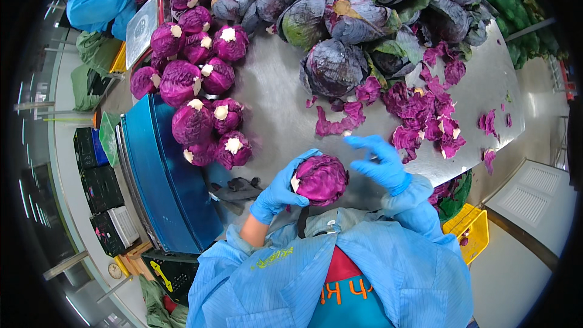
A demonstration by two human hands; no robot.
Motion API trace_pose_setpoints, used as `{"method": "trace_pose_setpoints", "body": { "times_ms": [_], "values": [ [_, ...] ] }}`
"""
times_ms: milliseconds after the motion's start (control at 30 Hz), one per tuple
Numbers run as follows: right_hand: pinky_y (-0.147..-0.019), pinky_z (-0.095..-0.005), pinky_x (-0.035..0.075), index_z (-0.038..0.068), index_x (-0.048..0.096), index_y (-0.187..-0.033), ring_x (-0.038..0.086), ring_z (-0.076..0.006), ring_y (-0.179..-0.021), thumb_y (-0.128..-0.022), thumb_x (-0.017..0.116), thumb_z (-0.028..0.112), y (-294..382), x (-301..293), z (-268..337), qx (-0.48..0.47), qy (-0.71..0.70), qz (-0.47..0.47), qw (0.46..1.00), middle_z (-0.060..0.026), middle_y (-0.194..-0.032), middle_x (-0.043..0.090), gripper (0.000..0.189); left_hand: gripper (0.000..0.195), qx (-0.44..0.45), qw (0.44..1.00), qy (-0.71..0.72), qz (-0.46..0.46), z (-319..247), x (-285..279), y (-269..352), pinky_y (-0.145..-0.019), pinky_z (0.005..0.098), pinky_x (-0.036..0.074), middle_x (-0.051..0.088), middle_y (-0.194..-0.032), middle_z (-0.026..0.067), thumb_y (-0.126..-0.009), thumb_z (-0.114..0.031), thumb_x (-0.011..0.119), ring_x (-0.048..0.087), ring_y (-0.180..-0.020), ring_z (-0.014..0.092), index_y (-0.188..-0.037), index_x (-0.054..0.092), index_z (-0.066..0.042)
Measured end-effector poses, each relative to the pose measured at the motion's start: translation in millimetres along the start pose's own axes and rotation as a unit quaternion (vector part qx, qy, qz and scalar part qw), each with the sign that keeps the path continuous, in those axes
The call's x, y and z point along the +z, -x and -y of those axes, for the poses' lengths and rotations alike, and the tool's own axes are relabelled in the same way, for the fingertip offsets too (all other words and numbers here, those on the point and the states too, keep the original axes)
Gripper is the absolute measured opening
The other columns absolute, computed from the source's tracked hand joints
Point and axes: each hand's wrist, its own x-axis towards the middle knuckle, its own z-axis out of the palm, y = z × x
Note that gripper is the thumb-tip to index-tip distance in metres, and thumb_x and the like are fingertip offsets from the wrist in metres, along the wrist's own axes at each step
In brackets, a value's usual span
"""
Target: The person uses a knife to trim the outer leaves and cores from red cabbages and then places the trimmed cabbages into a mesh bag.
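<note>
My left hand (278, 191), in a blue glove, grips a trimmed red cabbage head (322, 179) close to my body. The pale cut stem of that head faces left, towards the palm. To its right, my right hand (381, 164) is raised in a matching glove, fingers apart and not touching the cabbage. I see nothing clearly held in it. Just beyond its fingertips lies a torn purple leaf strip (341, 120) on the metal table (268, 82). A pile of peeled purple leaves (423, 116) sits to the right of this hand.
Trimmed red cabbages (196, 120) line the table's left side. Untrimmed heads (334, 67) are heaped at the back. A blue bin (171, 177) stands at left, a yellow crate (467, 232) at lower right. A co-worker in blue (98, 4) is at upper left.
</note>
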Motion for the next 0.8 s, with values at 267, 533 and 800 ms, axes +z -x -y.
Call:
{"method": "trace_pose_setpoints", "body": {
  "times_ms": [267, 533, 800],
  "values": [
    [-0.069, -0.0276, 0.047, 0.014, 0.067, -0.114, 0.058, -0.0170, -0.079, -0.081, 0.074, 0.024, -13.4, 26.3, 10.4, -0.051, 0.055, 0.095, 0.993, -0.0049, -0.092, 0.058, 0.036, 0.108, -0.079, 0.995, -0.068, -0.008, -6.8, 8.6, 3.9, -0.111, 0.0332, 0.028, 0.042, -0.140, 0.0089, -0.052, -0.013, 0.088, 0.041, -0.128, 0.019, -0.144, 0.032, -0.004],
    [-0.049, -0.0221, 0.040, 0.003, 0.067, -0.100, 0.053, -0.0095, -0.063, -0.085, 0.068, 0.010, 12.4, -5.5, 3.2, 0.068, -0.315, -0.199, 0.926, -0.0018, -0.088, 0.061, 0.017, 0.121, 0.014, 0.999, 0.042, 0.029, 1.7, 12.2, -2.6, -0.113, 0.0383, 0.025, 0.037, -0.146, 0.0165, -0.048, -0.031, 0.092, 0.038, -0.134, 0.028, -0.144, 0.026, 0.001],
    [-0.069, -0.0193, 0.043, 0.012, 0.059, -0.128, 0.053, -0.0039, -0.080, -0.085, 0.069, 0.011, 1.2, -31.4, -8.7, 0.152, -0.138, -0.232, 0.951, -0.0003, -0.111, 0.063, 0.045, 0.119, 0.019, 0.986, 0.167, -0.015, 11.5, 5.1, 3.5, -0.113, 0.0401, 0.028, 0.036, -0.146, 0.0137, -0.050, -0.035, 0.088, 0.039, -0.134, 0.028, -0.145, 0.025, -0.001]
  ]
}}
